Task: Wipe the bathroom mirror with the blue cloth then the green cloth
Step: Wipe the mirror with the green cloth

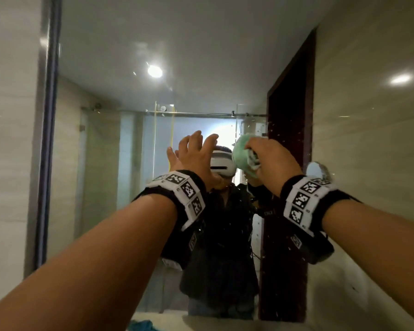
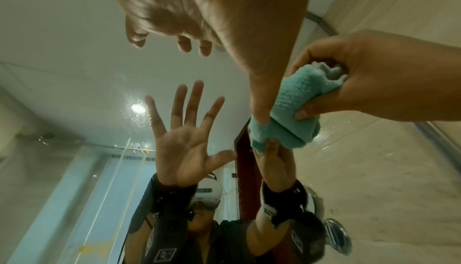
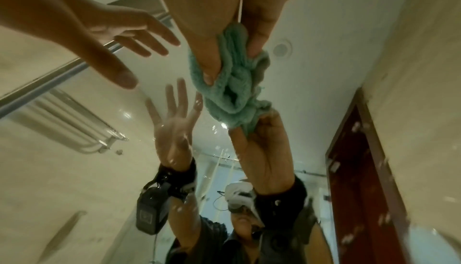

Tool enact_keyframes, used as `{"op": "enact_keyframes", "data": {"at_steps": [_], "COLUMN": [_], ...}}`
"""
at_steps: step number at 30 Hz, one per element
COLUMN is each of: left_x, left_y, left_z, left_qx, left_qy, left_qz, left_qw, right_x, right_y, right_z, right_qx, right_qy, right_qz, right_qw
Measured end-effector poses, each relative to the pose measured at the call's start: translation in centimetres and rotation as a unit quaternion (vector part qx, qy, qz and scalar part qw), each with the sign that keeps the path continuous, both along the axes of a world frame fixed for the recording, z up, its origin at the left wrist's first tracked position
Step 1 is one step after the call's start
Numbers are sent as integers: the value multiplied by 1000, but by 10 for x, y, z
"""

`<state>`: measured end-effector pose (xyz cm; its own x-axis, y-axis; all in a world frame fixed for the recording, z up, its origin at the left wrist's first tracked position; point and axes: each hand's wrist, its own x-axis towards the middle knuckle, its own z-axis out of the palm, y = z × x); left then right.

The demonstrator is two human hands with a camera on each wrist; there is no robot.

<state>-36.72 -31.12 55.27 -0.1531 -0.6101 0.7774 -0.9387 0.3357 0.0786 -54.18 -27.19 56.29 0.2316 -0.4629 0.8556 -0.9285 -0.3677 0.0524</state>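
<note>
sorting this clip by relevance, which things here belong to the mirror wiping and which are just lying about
Belongs to the job:
large wall mirror
bunched green terry cloth, held in the right hand
open left hand
crumpled blue cloth, lying at the bottom edge

Just there:
chrome towel rack
dark red wooden door, reflected

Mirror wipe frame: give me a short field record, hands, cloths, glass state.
left hand: open, fingers spread, raised before the mirror; contact with glass unclear
right hand: grips the bunched green cloth
green cloth: pressed to the mirror, meeting its own reflection
blue cloth: lying at the bottom edge of the head view, in neither hand
glass: droplets visible near the reflected dark red door
</note>
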Motion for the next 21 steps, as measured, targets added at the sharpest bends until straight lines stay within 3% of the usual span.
{"op": "enact_keyframes", "data": {"at_steps": [3,6,10,13,16,21], "left_x": [1,2,3,4,8,9], "left_y": [-13,-26,-38,-39,-37,-34], "left_z": [6,-2,-13,-13,-13,-12], "left_qx": [22,47,20,20,17,19], "left_qy": [3,-24,-47,-55,-68,-75], "left_qz": [8,27,38,41,49,52], "left_qw": [1000,998,998,997,996,996], "right_x": [-2,-10,-15,-7,3,6], "right_y": [-8,-14,-18,-20,-21,-32], "right_z": [-13,-28,-27,-10,0,-23], "right_qx": [-20,-38,-20,-73,-62,-35], "right_qy": [45,85,137,134,103,182], "right_qz": [-53,-45,-64,-46,-19,-90], "right_qw": [997,995,988,987,993,979]}}
